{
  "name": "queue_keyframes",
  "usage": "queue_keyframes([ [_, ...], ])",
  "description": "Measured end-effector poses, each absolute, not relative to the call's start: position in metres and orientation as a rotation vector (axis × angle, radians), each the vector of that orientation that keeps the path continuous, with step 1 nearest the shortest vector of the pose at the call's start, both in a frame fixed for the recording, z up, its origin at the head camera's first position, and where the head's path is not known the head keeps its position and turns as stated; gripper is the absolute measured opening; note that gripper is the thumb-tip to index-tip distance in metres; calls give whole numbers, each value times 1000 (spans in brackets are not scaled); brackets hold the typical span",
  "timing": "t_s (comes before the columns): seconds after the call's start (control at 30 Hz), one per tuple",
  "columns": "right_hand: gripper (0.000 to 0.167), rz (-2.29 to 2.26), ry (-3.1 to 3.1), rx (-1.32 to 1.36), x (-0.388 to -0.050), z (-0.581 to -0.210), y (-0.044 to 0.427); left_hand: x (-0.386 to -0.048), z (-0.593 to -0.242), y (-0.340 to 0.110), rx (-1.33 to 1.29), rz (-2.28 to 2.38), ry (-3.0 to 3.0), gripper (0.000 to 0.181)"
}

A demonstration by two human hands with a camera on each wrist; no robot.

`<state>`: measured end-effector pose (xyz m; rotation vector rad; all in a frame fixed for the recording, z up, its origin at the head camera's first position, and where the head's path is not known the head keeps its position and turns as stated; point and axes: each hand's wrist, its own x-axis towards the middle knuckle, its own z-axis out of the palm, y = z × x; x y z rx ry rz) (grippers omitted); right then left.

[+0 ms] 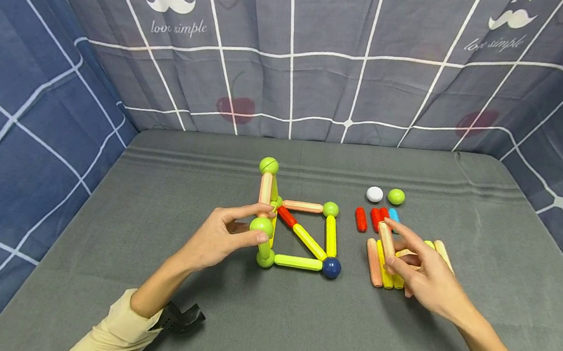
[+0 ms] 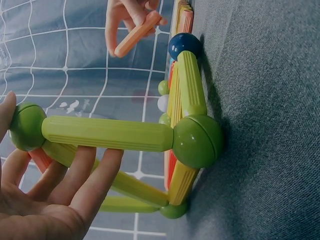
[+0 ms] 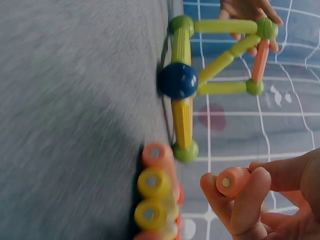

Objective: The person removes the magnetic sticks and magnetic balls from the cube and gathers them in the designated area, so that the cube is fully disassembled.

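Holding 1 peach rod (image 1: 386, 241) in right hand (image 1: 427, 279), pinched narrow between thumb and fingers, up in the air at 3 o'clock of the frame (image 1: 298, 262), over the row of rods (image 1: 375, 265). Gripping frame with left hand (image 1: 220, 240) at its 9 o'clock side, thumb against raised green ball (image 1: 261, 225), fingers round behind. Would call the rod light, stiff, hard plastic; hard to break, easy to drop or roll. Showing 1 metal-looking disc (image 3: 226, 182) in the end face, from the right wrist; probably magnetic, so keep fingertips off both ends and take hold mid-length, across the ribs, for best traction. Treat frame as stiff along each rod but weak at the joints: likely to swivel or pop loose under a sideways push. Expect some slip on the smooth balls; use a light cupped hold, no hard squeeze. For any shift of the frame, support low at 2 points, blue ball (image 1: 331, 267) at 4 o'clock and low green ball (image 1: 264, 259) at 8 o'clock, never by the raised part alone.
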<state>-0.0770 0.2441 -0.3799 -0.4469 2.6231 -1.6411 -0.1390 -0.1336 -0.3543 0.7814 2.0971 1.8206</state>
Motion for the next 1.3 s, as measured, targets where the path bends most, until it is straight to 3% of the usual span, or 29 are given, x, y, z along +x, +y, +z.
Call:
queue_keyframes([
  [0.7, 62, -1082, 3197, 35, -67, -386, 338, -140, -355, -133, 799, 1832, 2072, 48],
  [1.3, 49, -833, 3071, -66, -78, -404, 353, -140, -355, -134, 795, 1823, 2092, 49],
])
